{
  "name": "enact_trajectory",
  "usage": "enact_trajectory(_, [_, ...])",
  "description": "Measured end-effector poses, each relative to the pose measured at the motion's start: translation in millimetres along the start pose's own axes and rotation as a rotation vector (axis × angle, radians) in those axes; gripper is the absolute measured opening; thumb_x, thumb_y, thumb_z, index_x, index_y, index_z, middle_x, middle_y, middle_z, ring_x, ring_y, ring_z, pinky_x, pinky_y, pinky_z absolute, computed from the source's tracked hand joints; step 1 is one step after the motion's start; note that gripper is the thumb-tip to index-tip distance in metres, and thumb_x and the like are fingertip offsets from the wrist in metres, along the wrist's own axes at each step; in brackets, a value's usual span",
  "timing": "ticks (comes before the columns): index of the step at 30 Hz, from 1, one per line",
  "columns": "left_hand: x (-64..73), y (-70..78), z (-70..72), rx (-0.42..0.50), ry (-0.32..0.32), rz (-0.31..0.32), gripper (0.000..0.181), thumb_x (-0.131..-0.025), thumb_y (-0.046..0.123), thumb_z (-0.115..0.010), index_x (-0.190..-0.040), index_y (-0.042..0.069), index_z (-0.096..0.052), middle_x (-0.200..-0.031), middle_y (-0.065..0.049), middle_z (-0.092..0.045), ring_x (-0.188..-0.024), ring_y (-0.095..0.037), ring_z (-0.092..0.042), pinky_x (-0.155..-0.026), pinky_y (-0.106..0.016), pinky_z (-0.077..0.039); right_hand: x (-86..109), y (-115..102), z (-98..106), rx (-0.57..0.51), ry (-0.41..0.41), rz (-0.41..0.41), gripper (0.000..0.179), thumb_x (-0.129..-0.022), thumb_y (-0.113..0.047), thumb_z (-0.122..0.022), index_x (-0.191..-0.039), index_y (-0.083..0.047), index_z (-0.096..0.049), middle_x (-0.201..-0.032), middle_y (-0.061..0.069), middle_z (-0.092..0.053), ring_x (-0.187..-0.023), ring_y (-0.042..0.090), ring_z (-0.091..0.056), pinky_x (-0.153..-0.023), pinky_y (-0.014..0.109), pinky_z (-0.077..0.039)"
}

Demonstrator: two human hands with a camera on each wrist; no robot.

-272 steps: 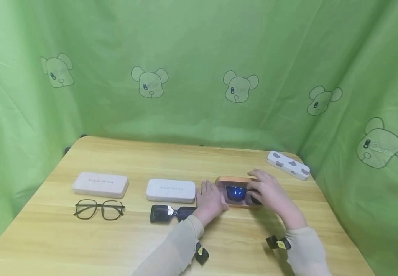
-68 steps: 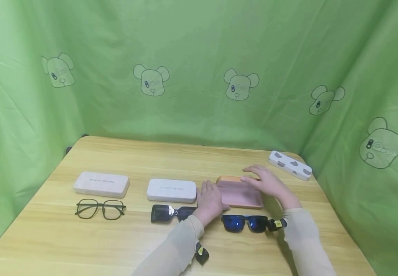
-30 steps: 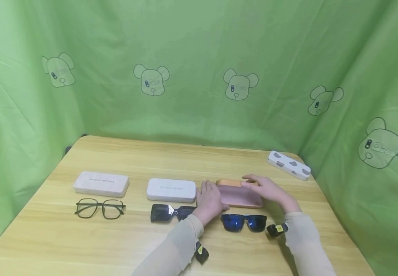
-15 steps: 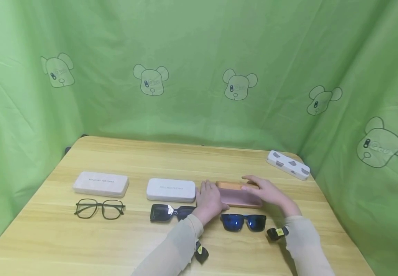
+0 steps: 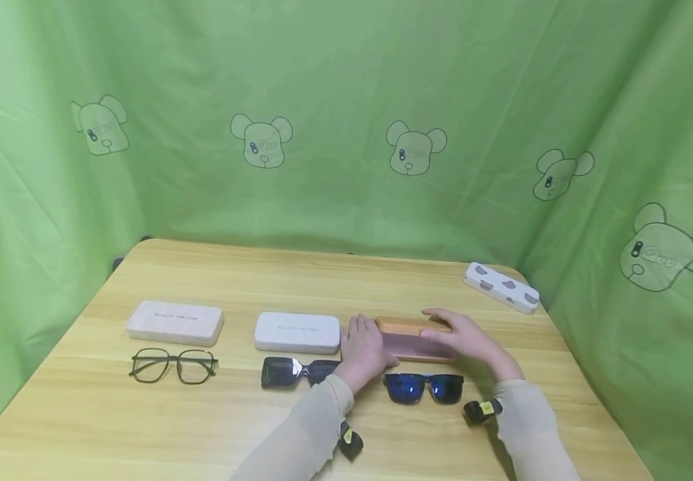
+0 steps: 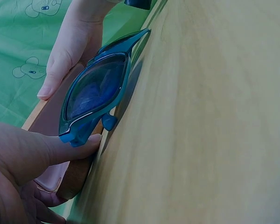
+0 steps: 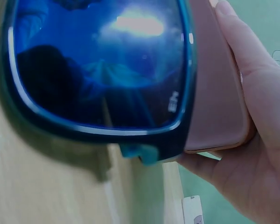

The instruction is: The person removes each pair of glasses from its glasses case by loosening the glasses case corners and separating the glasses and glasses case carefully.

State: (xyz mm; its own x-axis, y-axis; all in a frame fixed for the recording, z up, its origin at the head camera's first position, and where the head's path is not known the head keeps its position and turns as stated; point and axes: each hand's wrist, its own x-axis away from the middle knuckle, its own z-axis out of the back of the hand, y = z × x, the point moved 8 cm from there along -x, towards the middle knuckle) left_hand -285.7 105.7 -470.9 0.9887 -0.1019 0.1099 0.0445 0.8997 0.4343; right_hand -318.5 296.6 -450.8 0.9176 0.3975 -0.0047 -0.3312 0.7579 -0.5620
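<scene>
An orange glasses case point(image 5: 418, 346) with a pink lining lies partly open in the head view, its lid tilted forward over the base. My left hand point(image 5: 363, 347) grips the case's left end, the thumb along the front, as the left wrist view shows. At the right end my right hand point(image 5: 469, 339) holds the lid point(image 5: 403, 325), thumb on the front edge and fingers behind. Black sunglasses with blue mirrored lenses point(image 5: 406, 388) rest on the table just in front of the case; they fill much of the right wrist view point(image 7: 98, 107).
A white glasses case point(image 5: 297, 333) sits left of my left hand, with dark sunglasses point(image 5: 282, 372) before it, partly behind my forearm. Further left are a pale pink case point(image 5: 175, 322) and black-framed eyeglasses point(image 5: 173, 366). A spotted case point(image 5: 501, 287) lies at the back right.
The blue-lensed sunglasses went from inside the orange case, with my right hand on them, to the table before it. Since then my right hand has tipped the lid forward and down. My left hand stayed.
</scene>
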Motion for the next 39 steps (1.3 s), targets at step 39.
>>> enact_trajectory(39, [-1.6,-0.9,0.4,0.035,0.011,-0.005,0.101,-0.068,0.051,-0.084,-0.143,-0.002,-0.042,-0.156,-0.021,-0.034,-0.147,-0.034,-0.029,-0.121,-0.056,-0.021,4.5,-0.2,-6.6,0.075,-0.005,-0.03,0.086,-0.069,-0.058,-0.079,-0.134,-0.006,-0.056,-0.135,0.022,-0.058,-0.126,0.042,-0.053,-0.109,0.06,-0.038])
